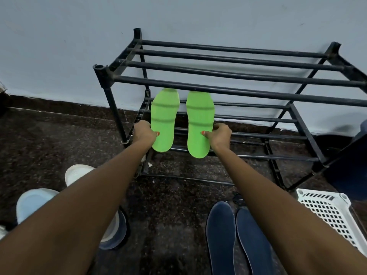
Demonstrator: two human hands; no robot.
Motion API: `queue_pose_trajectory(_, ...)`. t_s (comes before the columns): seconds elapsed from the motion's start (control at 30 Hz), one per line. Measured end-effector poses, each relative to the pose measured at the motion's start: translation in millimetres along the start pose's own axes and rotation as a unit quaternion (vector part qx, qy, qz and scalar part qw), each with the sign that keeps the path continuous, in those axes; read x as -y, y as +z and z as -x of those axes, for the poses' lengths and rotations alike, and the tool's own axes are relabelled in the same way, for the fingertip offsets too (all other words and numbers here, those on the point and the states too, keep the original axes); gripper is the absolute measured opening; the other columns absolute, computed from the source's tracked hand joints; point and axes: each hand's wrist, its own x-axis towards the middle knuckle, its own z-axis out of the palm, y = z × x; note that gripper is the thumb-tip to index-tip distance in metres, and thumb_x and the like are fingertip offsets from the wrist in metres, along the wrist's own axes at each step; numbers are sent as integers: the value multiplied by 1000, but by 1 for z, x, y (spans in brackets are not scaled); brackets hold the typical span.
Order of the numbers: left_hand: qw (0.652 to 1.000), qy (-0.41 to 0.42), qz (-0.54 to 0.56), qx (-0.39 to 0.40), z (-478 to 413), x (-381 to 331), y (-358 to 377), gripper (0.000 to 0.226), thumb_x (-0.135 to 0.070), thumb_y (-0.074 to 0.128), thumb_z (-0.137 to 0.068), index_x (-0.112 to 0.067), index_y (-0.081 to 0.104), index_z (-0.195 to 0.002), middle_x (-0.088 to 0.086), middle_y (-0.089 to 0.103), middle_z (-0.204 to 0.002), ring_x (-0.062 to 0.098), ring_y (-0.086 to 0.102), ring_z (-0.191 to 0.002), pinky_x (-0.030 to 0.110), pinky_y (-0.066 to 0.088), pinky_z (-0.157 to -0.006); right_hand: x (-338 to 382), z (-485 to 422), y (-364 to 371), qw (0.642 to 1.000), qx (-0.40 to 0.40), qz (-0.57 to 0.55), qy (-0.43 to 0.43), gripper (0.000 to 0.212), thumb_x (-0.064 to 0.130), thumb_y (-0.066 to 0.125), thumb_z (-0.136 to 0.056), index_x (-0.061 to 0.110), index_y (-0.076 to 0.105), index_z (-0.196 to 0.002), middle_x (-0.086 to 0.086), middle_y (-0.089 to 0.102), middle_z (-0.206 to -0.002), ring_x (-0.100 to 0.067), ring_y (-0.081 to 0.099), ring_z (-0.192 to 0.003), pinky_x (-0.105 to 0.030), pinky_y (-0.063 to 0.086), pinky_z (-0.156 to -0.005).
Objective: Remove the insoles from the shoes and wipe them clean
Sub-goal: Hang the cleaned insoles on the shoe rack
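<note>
While left grip point(144, 132) pinches left insole point(163, 120), right grip point(219, 135) pinches right insole point(199, 124) | black rack point(218, 88) | speckled floor point(59, 135) | blue wall point(59, 46)

Both bare forearms stretch forward, nearly parallel. The left grip point(144, 133) pinches the left insole point(163, 116), and the right grip point(220, 135) pinches the right insole point(199, 120), thumbs pressed on top.
</note>
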Motion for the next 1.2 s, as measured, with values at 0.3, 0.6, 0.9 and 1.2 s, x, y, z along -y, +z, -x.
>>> queue_pose_trajectory(0.3, 997, 20, 7, -68, 28, -14, -4, 25, -3, 58, -91, 1, 56, -115, 21, 57, -120, 35, 55, -105, 40, 44, -80, -12, 19, -23, 999, -43, -16, 3, 39, 20, 68, -83, 1, 58, -115, -8, 60, -88, -18, 54, -80, -31, 47, -80)
queue_pose_trajectory(0.6, 996, 67, 35, -50, 117, -21, 23, 26, -3, 42, -97, -6, 62, -113, 15, 64, -109, 32, 56, -89, 32, 40, -69, -69, 72, -70, 997, -68, -17, 42, 19, 17, 67, -83, 5, 64, -98, 0, 59, -75, -16, 55, -74, -36, 50, -77)
queue_pose_trajectory(0.9, 998, 26, 35, 45, 198, 31, 104, 23, 1, 46, -91, -4, 65, -104, 19, 65, -105, 34, 61, -99, 35, 46, -80, -180, 133, -93, 988, -58, 5, 140, 19, 13, 67, -82, 3, 66, -98, -10, 64, -82, -24, 60, -83, -34, 47, -85)
queue_pose_trajectory(1.2, 978, -93, -3, 186, 248, 89, 182, 27, -14, 62, -88, 2, 58, -110, 19, 63, -113, 34, 60, -106, 32, 44, -81, -270, 185, -93, 969, -59, 88, 225, 43, 18, 73, -77, -3, 57, -110, -21, 59, -109, -35, 55, -105, -39, 42, -85)
